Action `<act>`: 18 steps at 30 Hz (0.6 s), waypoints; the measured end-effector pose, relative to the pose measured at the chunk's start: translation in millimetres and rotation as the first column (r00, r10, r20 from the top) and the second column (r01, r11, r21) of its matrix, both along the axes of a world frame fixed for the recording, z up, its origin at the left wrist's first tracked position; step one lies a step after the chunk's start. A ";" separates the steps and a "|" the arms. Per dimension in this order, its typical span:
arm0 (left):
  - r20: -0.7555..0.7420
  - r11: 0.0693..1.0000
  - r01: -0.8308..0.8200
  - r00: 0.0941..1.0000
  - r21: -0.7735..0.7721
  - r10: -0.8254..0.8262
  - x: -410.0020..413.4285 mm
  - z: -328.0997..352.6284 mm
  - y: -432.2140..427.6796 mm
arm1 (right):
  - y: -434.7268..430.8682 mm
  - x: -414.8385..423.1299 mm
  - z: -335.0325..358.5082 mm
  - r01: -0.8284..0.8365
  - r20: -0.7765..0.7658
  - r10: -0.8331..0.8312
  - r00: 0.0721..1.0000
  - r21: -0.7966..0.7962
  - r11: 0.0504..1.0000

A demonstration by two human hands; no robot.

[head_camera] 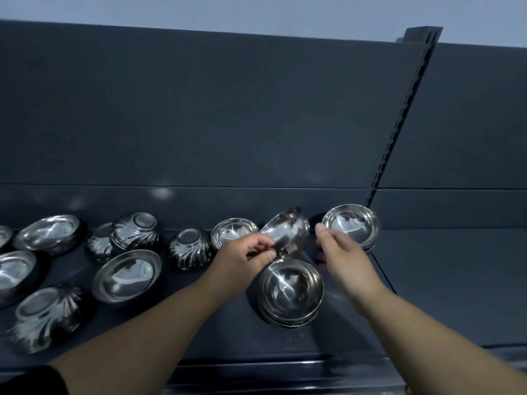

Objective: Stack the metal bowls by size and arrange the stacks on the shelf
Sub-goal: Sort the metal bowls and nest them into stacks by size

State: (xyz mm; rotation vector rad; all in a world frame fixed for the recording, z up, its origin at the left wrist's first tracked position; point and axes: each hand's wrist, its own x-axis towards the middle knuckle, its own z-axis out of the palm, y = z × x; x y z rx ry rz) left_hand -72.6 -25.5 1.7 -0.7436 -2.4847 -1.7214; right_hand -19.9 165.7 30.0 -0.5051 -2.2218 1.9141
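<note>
Nearest me, my two forearms (pixel 142 343) reach over the shelf (pixel 222 337). At left lie loose bowls (pixel 127 275), some upright, the ribbed ones upside down. My left hand (pixel 245 252) pinches the rim of a tilted bowl (pixel 288 230), held in the air above a near stack (pixel 291 290). My right hand (pixel 342 252) hangs open just beside it, fingers relaxed, gripping nothing. Behind that hand a far stack (pixel 353 223) stands by the back panel (pixel 228 124).

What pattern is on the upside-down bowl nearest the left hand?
Shiny silver upside-down bowl has curved, petal-like flutes fanning down its sides; head view.
</note>
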 end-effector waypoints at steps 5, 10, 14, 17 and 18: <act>-0.317 0.970 0.115 0.931 -0.215 -0.181 10.0 -11.1 -4.0 | -8.1 -1.5 10.2 -0.079 0.122 0.107 0.987 -0.216 0.973; 0.052 0.962 -0.271 0.962 0.047 0.268 4.7 -20.3 -10.2 | -5.0 -3.9 5.1 0.004 0.154 0.029 0.988 -0.209 0.978; 0.445 0.892 -0.437 0.780 -0.115 0.440 -18.1 -45.1 -17.1 | 0.7 -3.8 5.3 -0.019 0.116 0.032 0.993 -0.113 0.993; 0.784 0.889 -0.452 0.576 0.071 0.230 -30.1 -47.8 -9.4 | 2.5 -1.7 4.6 -0.018 0.101 0.028 0.995 -0.099 0.995; 0.831 0.873 -0.472 0.529 0.120 0.172 -34.1 -46.5 -6.0 | 3.2 -0.2 4.6 -0.015 0.098 0.024 0.995 -0.094 0.995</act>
